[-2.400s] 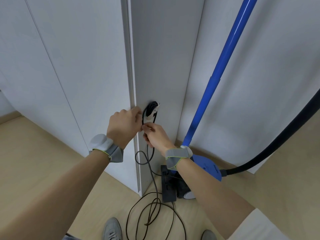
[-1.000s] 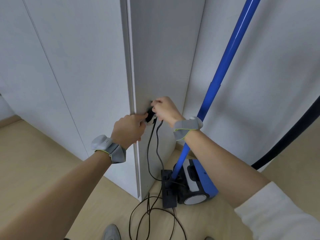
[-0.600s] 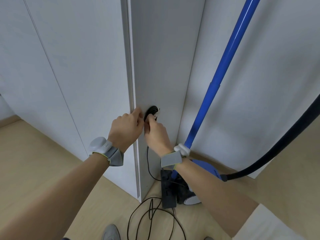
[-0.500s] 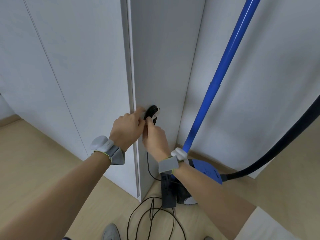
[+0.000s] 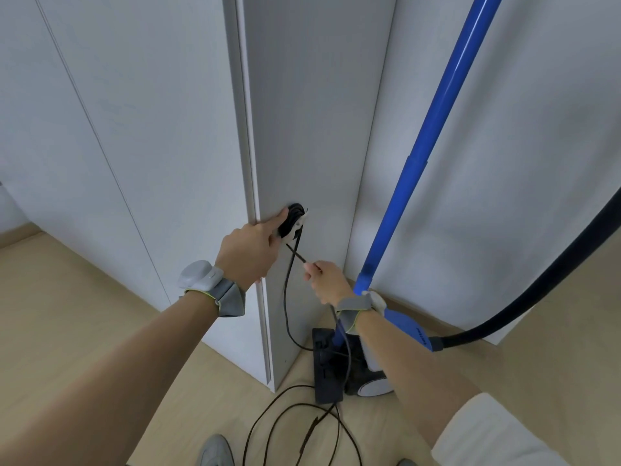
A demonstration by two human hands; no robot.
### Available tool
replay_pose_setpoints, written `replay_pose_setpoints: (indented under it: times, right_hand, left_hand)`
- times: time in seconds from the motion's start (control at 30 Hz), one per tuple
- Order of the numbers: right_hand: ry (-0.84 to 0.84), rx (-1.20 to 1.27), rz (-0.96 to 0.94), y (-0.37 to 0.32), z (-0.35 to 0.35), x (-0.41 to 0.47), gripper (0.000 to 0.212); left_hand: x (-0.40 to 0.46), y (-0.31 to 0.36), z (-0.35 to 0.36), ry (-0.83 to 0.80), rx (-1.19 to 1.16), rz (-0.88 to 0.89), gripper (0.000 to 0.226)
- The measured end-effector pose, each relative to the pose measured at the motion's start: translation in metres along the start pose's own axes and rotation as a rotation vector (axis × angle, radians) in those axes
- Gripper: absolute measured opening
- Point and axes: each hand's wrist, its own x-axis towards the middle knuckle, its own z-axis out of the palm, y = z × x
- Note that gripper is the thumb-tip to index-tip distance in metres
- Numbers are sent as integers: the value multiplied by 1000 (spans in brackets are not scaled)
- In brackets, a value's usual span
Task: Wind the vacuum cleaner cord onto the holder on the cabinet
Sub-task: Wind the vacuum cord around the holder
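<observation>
Grey cabinet (image 5: 319,129) side: left hand (image 5: 248,253) presses coils on holder (image 5: 295,222); right hand (image 5: 324,277) pinches cord (image 5: 285,297), light, limp, best gripped near holder.

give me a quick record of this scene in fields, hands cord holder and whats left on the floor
left hand: thumb pressing on the wound coil at the holder
right hand: pinching the cord below the holder, strand taut up to it
holder: on the cabinet side panel, several turns of black cord on it
cord left: loose loops on the floor near the shoes
vacuum cleaner: blue, on the floor by the cabinet, tube leaning up the wall
task state: winding not finished
</observation>
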Motion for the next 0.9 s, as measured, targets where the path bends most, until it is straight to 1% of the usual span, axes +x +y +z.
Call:
replay_pose_setpoints:
  times: [0.07, 0.13, 0.2, 0.3, 0.47, 0.57, 0.67, 0.73, 0.87, 0.9]
  right_hand:
    - [-2, 35, 59, 0, -18, 9, 39]
    - [26, 89, 73, -6, -34, 20, 39]
    - [61, 151, 86, -20, -46, 30, 37]
    - [42, 298, 169, -47, -60, 43, 34]
    - [38, 363, 224, -90, -72, 60, 37]
    - [84, 243, 167, -110, -77, 62, 32]
    - [102, 224, 136, -121, -81, 60, 29]
    - [111, 102, 55, -125, -85, 54, 25]
    - [176, -124, -115, -132, -89, 35, 34]
    - [174, -147, -139, -132, -90, 30, 34]
  left_hand:
    - [1, 1, -2, -6, -4, -2, 55]
    - [0, 2, -2, -12, -5, -3, 57]
    - [0, 2, -3, -18, 6, -7, 60]
    - [0, 0, -2, -26, 33, -6, 65]
    - [0, 0, -3, -47, 35, -5, 68]
    - [0, 1, -4, -53, 28, 2, 68]
    - [0, 0, -4, -59, 28, 3, 68]
    - [0, -1, -4, -58, 24, 2, 69]
    - [-2, 1, -4, -53, 37, 8, 70]
    - [-2, 1, -4, -51, 41, 8, 70]
